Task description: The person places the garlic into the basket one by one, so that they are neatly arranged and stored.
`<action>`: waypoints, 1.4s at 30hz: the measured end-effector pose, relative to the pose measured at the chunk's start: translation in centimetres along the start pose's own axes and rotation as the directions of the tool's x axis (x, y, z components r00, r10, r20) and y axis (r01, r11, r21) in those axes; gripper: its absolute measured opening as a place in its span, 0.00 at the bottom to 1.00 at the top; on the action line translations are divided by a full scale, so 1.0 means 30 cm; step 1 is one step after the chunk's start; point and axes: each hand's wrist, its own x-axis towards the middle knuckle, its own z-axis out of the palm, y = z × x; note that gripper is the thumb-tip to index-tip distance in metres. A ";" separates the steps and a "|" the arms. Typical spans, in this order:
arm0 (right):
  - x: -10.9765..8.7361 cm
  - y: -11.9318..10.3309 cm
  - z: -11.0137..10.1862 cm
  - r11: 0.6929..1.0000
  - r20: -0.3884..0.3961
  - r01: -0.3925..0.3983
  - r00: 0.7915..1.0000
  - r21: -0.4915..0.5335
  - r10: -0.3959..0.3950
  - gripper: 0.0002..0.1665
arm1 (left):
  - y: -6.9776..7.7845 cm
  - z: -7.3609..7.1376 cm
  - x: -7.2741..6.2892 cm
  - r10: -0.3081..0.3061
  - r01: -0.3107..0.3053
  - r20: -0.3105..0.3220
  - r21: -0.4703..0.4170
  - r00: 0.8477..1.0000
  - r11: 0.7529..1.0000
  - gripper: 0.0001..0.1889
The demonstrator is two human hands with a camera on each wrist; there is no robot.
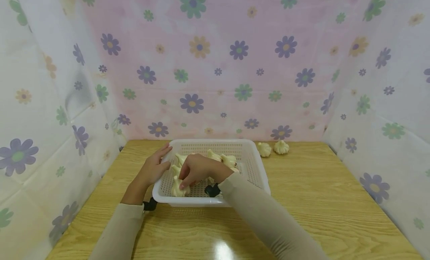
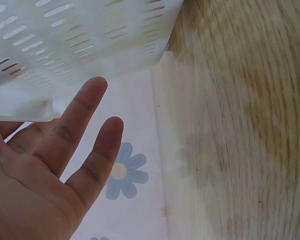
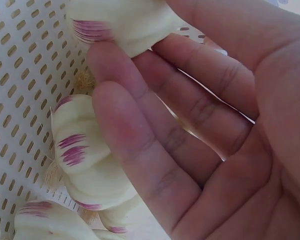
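Observation:
A white plastic basket (image 1: 215,202) with slotted walls stands on the table, holding several garlic bulbs (image 1: 229,161). Over its front left part, my right hand (image 1: 201,168) pinches a garlic bulb (image 1: 178,189) between thumb and fingertips. In the right wrist view that bulb (image 3: 120,25) shows purple streaks, and other bulbs (image 3: 85,150) lie below the fingers. My left hand (image 1: 154,168) rests against the basket's left rim, thumb toward the inside. From the left wrist view, its fingers (image 2: 72,127) stretch straight along the outer wall.
Two more garlic bulbs, one (image 1: 264,149) close to the basket's back right corner and another (image 1: 281,147) beside it, sit on the wooden table (image 1: 319,200). Flower-printed cloth (image 1: 218,65) encloses the back and both sides.

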 end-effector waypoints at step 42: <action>0.006 0.023 0.008 0.999 0.107 0.051 0.993 0.001 -0.051 0.12 | -0.010 0.002 0.007 0.009 -0.009 0.002 0.008 1.000 1.000 0.38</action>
